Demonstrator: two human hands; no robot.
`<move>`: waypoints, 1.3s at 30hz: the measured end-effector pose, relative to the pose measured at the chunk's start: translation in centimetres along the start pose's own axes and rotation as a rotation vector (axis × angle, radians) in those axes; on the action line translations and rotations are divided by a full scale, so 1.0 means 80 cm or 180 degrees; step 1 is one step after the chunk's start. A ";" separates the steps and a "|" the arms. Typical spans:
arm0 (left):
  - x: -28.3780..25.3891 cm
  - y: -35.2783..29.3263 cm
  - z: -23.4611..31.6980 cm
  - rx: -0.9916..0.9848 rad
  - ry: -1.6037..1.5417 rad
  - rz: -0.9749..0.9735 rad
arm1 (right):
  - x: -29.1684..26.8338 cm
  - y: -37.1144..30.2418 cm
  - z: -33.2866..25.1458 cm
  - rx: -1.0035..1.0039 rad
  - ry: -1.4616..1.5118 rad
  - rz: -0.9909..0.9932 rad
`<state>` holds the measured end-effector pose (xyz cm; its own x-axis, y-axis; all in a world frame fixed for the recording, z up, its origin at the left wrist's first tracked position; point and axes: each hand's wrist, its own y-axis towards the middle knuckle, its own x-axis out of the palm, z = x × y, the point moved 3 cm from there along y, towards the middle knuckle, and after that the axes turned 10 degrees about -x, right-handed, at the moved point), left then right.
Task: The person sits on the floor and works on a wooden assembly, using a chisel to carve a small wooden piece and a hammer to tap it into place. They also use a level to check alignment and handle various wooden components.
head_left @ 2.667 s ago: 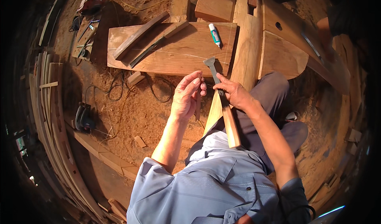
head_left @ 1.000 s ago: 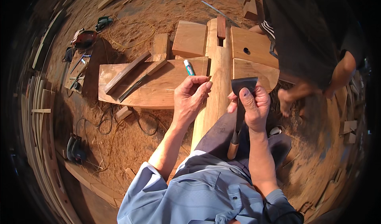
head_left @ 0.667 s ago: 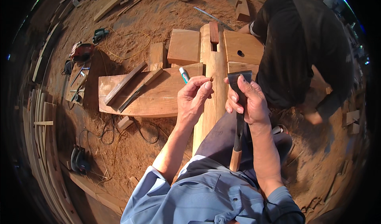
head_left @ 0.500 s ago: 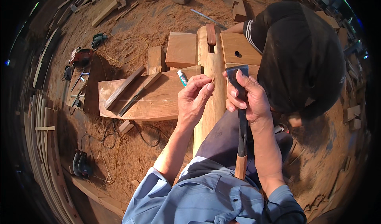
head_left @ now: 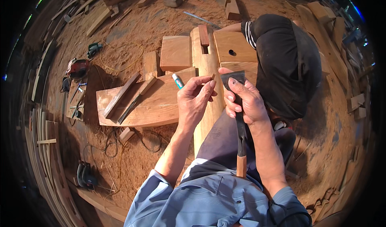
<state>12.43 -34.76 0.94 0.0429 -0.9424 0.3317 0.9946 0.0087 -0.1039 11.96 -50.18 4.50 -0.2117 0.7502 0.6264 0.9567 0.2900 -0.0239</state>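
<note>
My right hand (head_left: 248, 102) grips a broad chisel (head_left: 240, 135) just below its dark, flared blade. The blade points away from me, and the wooden handle (head_left: 241, 166) points back toward my shirt. Between thumb and forefinger, my left hand (head_left: 193, 102) pinches a small sliver of wood (head_left: 213, 77) a short way left of the blade. Both hands are above a long pale rounded timber (head_left: 208, 68), which has a slot and a reddish wood block (head_left: 203, 34) standing at its far part. A white and teal tube (head_left: 177, 81) lies beside my left hand.
A wide plank (head_left: 157, 110) lies left, bearing a narrow chisel (head_left: 136, 100) and a dark wooden strip (head_left: 122, 95). A person in black (head_left: 287, 66) bends close at the right, beside a board with a hole (head_left: 237, 46). Power tools (head_left: 85, 174), cords and a mallet (head_left: 173, 1) lie on the shavings-covered ground.
The chisel blade has tilted and come slightly nearer my left fingers, and the sliver now shows more plainly. The person in black has shifted position. The whole view has moved a little.
</note>
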 end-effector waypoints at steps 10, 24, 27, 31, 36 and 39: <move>0.009 0.004 -0.001 -0.0096 -0.0055 -0.0108 | -0.022 0.023 -0.014 0.0305 0.0702 -0.0280; 0.009 0.013 -0.018 0.0318 0.0460 -0.0044 | -0.016 0.006 0.009 0.0486 0.0775 -0.0226; 0.006 0.012 -0.024 0.0258 0.0349 -0.0138 | -0.008 0.000 0.021 0.0373 0.0759 -0.0287; -0.002 0.011 -0.027 0.0074 0.0173 -0.0289 | -0.003 -0.004 0.027 0.0252 0.0606 -0.0306; -0.006 0.008 -0.026 0.0093 0.0331 -0.0268 | 0.003 -0.008 0.029 0.0179 0.0380 -0.0194; -0.008 0.006 -0.027 0.0084 0.0472 -0.0213 | 0.004 -0.009 0.031 0.0191 0.0321 -0.0116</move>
<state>12.70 -34.88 -1.34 -0.0361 -0.9802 0.1948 0.9970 -0.0488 -0.0608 10.70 -48.70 2.78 -0.2220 0.6758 0.7029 0.9345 0.3532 -0.0444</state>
